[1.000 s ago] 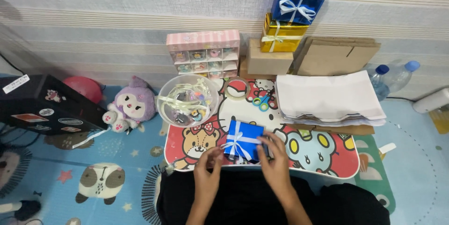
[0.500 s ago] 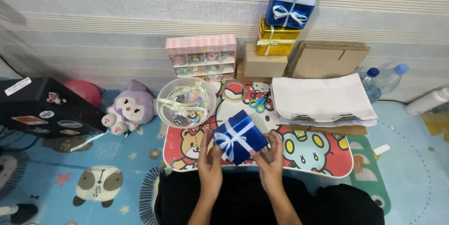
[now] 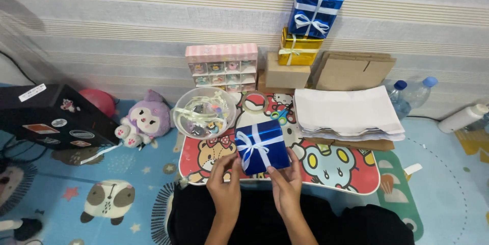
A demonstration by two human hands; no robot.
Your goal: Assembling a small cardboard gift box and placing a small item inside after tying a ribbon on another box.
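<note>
Both hands hold a small blue gift box [image 3: 262,146] tied with a white ribbon and bow, lifted a little and tilted above the front middle of the worktop [image 3: 351,171], which is low and printed with cartoon animals. The left hand [image 3: 225,186] is at 7 o'clock from the box, with its fingers [image 3: 220,162] curled against the lower left corner; the right hand [image 3: 287,186] is at 5 o'clock, with its fingers closed on the lower right edge. At 10 o'clock from the box stands a clear bowl [image 3: 204,112] full of ribbons and small pieces. At 12 o'clock lie a tape roll [image 3: 254,102] and small scissors [image 3: 279,116]. At 2 o'clock there is a stack of white paper [image 3: 346,112] on brown cardboard. Farther at 12 o'clock, against the wall, stands a pink drawer organiser [image 3: 222,65], and beside it a plain brown box carries a gold gift box [image 3: 298,48] and another blue gift box [image 3: 316,9]. A purple plush toy [image 3: 143,121] sits on the floor at 9 o'clock.
</note>
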